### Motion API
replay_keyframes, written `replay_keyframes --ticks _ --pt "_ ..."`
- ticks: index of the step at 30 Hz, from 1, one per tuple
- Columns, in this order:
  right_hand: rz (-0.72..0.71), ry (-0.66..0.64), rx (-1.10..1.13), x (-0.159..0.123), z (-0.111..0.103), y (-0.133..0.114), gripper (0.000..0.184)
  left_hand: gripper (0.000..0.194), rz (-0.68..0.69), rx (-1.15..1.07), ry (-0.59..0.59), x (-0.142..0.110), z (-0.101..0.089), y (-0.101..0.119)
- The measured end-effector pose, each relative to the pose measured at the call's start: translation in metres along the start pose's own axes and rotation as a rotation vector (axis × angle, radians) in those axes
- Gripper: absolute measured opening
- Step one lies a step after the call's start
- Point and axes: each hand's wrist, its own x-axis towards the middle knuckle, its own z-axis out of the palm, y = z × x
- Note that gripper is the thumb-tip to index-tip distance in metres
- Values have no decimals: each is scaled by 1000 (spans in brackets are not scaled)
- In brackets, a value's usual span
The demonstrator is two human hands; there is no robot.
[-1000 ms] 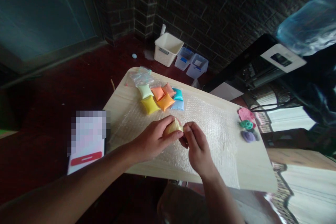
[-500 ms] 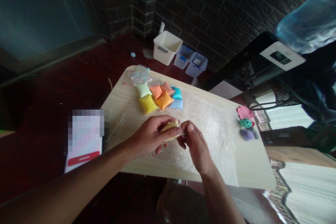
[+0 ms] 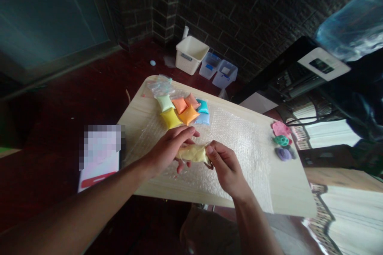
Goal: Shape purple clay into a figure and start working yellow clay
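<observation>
A soft pale yellow clay packet (image 3: pixel 193 153) in clear wrap is held above the table, stretched out sideways between my hands. My right hand (image 3: pixel 225 165) pinches its right end between thumb and fingers. At the other end, my left hand (image 3: pixel 172 147) has its fingers spread, with the packet's left end against the palm side; some of these fingers are hidden behind it. Just beyond lie several coloured clay packets: yellow (image 3: pixel 170 118), pale green (image 3: pixel 164 102), orange (image 3: pixel 189 115), coral (image 3: pixel 180 105), teal (image 3: pixel 202 106) and light blue (image 3: pixel 202 118).
Bubble wrap (image 3: pixel 239 143) covers much of the wooden table (image 3: pixel 293 195). Clear plastic bags (image 3: pixel 160 85) lie at the far left corner. Pink (image 3: pixel 281 128), green (image 3: pixel 281 140) and purple (image 3: pixel 283 153) lumps sit by the right edge. Bins (image 3: pixel 191 55) stand on the floor beyond.
My left hand has loosened from around the pale yellow packet and its fingers have spread. The packet now shows at full length, with my right hand gripping its right end.
</observation>
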Motion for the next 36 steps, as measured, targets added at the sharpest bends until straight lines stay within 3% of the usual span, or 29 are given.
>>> replay_keyframes --ticks 5,9,12,16,21,28,32,36 --pt "-46 227 84 2 -2 3 45 32 -92 -311 38 8 -2 -6" --pt "-61 300 10 5 -4 4 46 14 -50 -425 72 10 -3 -9" --pt "-66 321 -54 6 -5 5 46 13 18 -392 67 11 -2 -11" --pt "-72 342 -48 7 -8 7 44 27 113 -329 83 10 -2 -10" --pt "-17 320 150 8 -10 9 39 36 196 -110 77 7 -3 -7" --pt "69 293 301 9 -12 14 38 31 119 43 -122 9 -11 -7" --pt "128 250 316 9 -13 17 44 35 79 104 -96 13 -13 -11" --pt "190 213 423 9 -11 14 43 41 143 135 -12 15 -12 -15"
